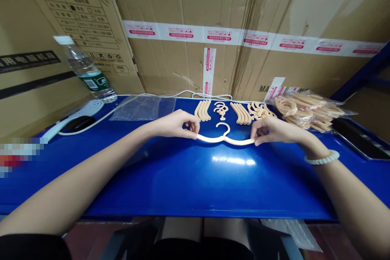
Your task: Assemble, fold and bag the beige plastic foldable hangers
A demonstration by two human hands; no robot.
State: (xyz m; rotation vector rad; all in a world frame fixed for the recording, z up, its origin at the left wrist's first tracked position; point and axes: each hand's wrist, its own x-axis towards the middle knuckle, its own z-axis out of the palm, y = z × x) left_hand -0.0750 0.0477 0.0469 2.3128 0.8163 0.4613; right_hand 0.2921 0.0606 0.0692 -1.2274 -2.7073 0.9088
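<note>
A small beige clothes hanger point(210, 139) is held level just above the blue table, its hook pointing away from me. My left hand point(183, 124) pinches the tip of its left arm between thumb and fingers. At the opposite tip, my right hand point(268, 130) grips the right arm the same way. Beyond the hanger lie a row of loose hanger arms point(203, 110), a few hooks point(221, 109), another row of arms point(240, 113) and a pile of hooks point(258, 109).
Clear bags of beige hanger parts point(307, 109) lie at right beside a dark phone point(359, 138). A water bottle point(88, 73), a pale brush-like object point(82, 111) and a flat plastic bag point(143, 107) are at left. Cardboard boxes point(183, 0) wall the back of the table point(195, 187).
</note>
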